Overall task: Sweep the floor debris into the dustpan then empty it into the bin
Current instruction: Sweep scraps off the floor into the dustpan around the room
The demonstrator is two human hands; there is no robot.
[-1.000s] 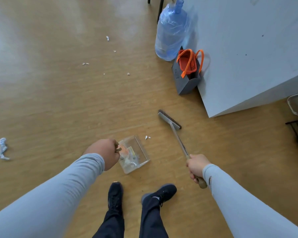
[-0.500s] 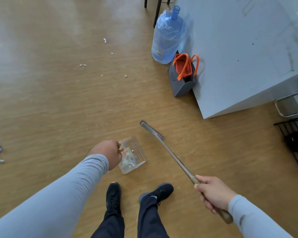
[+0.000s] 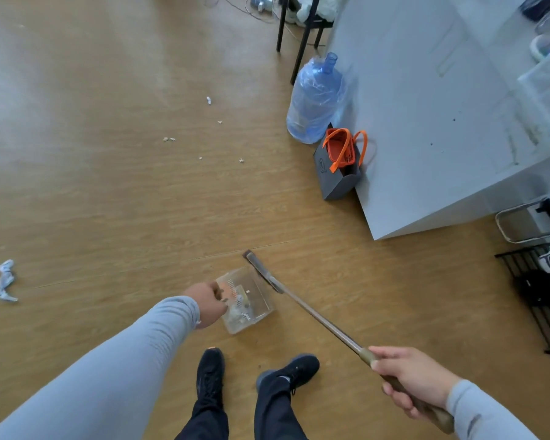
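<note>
A clear plastic dustpan [image 3: 258, 296] lies on the wooden floor just ahead of my feet, with pale scraps inside it. My left hand [image 3: 207, 304] grips its handle at the near left side. My right hand [image 3: 416, 381] grips the brown end of a long-handled broom [image 3: 315, 314]. The broom's narrow head [image 3: 261, 269] rests against the dustpan's far right edge. Small white crumbs [image 3: 204, 138] are scattered on the floor farther ahead. A crumpled white paper [image 3: 5, 281] lies at the far left.
A large blue water bottle [image 3: 315, 103] and a grey bag with orange straps [image 3: 342, 166] stand against a grey cabinet [image 3: 442, 115] on the right. Black chair legs [image 3: 299, 36] stand behind. A black shoe rack [image 3: 540, 290] sits at the right edge.
The broom head has swept left and toward me until it meets the dustpan's edge. My right hand has pulled back and down. The scrap in front of the dustpan is gone from the floor.
</note>
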